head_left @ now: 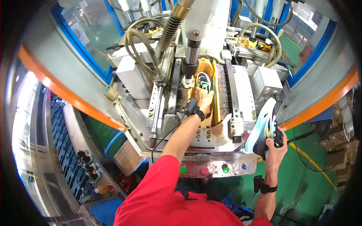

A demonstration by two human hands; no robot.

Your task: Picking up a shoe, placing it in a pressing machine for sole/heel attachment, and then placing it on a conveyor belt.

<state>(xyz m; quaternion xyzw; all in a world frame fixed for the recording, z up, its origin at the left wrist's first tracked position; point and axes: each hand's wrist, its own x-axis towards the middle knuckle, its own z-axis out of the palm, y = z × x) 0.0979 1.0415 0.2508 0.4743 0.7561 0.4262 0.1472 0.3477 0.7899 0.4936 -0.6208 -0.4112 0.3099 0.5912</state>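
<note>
Grey metal press bed carries a yellow-sided cradle at its centre; a dark shoe sits upright in it under the vertical ram. Front panel bears green, red and blue buttons. Green floor below right.

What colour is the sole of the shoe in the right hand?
The sole is light turquoise-white; the head view shows it.

A dark shoe with teal trim sits far in the machine's yellow-sided cradle, opening upward, the left hand touching its near end. A second shoe, pale teal sole with dark upper, stands tilted at the right, sole facing left, held from below.
</note>
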